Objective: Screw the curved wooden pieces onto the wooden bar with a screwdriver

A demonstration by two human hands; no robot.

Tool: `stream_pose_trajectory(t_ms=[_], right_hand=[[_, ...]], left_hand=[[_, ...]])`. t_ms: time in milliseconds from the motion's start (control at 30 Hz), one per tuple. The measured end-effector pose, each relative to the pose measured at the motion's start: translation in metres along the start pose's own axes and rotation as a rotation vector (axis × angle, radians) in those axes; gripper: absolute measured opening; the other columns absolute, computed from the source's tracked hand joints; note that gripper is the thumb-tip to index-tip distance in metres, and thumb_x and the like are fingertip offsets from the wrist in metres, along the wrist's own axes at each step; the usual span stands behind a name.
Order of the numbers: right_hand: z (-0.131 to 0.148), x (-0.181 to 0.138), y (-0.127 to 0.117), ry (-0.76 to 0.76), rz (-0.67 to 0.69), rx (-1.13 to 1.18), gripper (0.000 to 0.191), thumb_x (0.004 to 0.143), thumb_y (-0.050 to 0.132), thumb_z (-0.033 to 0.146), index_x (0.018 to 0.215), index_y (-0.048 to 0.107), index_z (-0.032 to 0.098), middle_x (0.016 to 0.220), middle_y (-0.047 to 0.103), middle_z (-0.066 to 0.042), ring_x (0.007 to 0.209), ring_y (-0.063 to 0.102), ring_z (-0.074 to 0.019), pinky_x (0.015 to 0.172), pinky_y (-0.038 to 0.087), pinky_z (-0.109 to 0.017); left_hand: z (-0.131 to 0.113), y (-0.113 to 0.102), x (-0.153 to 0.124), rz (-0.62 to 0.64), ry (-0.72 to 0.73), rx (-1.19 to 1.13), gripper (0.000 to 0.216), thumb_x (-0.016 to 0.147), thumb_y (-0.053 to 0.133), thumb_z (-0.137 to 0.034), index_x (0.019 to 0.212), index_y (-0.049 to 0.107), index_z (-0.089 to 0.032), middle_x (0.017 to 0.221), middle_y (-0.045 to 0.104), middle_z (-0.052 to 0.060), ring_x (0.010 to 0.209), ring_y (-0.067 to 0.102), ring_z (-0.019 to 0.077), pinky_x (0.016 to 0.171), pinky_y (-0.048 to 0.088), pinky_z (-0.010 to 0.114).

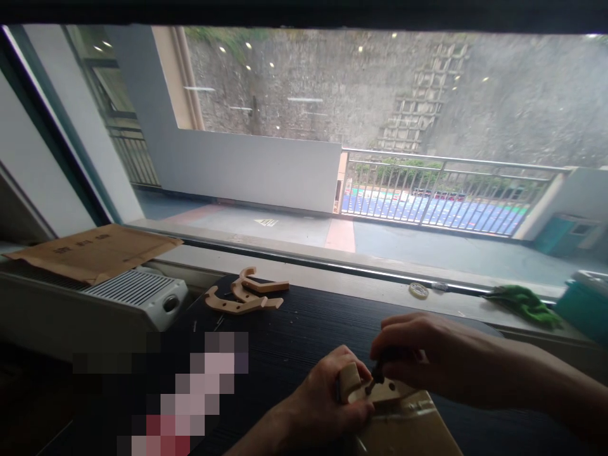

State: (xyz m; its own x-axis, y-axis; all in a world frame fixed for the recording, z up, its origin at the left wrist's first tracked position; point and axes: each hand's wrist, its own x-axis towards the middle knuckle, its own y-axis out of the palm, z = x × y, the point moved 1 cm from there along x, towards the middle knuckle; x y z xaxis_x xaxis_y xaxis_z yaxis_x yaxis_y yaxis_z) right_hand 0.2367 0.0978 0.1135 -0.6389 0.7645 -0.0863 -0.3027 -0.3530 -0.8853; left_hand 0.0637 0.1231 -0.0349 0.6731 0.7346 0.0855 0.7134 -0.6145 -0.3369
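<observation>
Wooden piece (375, 392): lying at the near edge of the black table (304, 323), long axis running left to right. Left hand (327, 396) is gripping its left end; right hand (422, 354) is pinching a small dark tool (377, 373) down onto it from above. Spare curved wooden parts (247, 294) are sitting well apart, toward the window.

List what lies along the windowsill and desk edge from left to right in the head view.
Cardboard sheet → white radiator → curved wooden pieces → tape roll → green cloth → teal box.
</observation>
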Motion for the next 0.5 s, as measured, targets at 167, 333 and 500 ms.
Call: stream_pose_trajectory(t_ms=[167, 333, 500], right_hand=[[-0.017, 0.007, 0.015, 0.104, -0.152, -0.03, 0.017, 0.087, 0.053, 0.029, 0.084, 0.065, 0.018, 0.071, 0.061, 0.002, 0.06, 0.051, -0.0089, 0.054, 0.035, -0.02], [-0.019, 0.007, 0.019, 0.163, -0.226, -0.077, 0.024, 0.087, 0.051, 0.036, 0.08, 0.064, 0.017, 0.062, 0.056, 0.002, 0.054, 0.044, -0.0091, 0.049, 0.03, -0.022], [-0.011, -0.006, 0.016, 0.16, -0.131, -0.124, 0.012, 0.083, 0.053, 0.026, 0.08, 0.063, 0.02, 0.063, 0.057, 0.004, 0.055, 0.044, -0.0087, 0.049, 0.027, -0.021]], left_hand=[[0.002, 0.001, 0.001, -0.007, -0.026, -0.013, 0.022, 0.068, 0.065, -0.019, 0.088, 0.056, -0.018, 0.087, 0.048, -0.002, 0.07, 0.044, 0.0094, 0.06, 0.039, 0.019], [0.0, -0.006, 0.0, 0.019, -0.002, 0.047, 0.03, 0.068, 0.067, -0.021, 0.097, 0.058, -0.019, 0.097, 0.051, 0.0, 0.08, 0.049, 0.0128, 0.069, 0.042, 0.022], [-0.002, -0.011, -0.002, 0.167, -0.205, 0.035, 0.057, 0.057, 0.077, -0.027, 0.109, 0.055, -0.021, 0.097, 0.056, -0.001, 0.085, 0.054, 0.017, 0.07, 0.044, 0.024]])
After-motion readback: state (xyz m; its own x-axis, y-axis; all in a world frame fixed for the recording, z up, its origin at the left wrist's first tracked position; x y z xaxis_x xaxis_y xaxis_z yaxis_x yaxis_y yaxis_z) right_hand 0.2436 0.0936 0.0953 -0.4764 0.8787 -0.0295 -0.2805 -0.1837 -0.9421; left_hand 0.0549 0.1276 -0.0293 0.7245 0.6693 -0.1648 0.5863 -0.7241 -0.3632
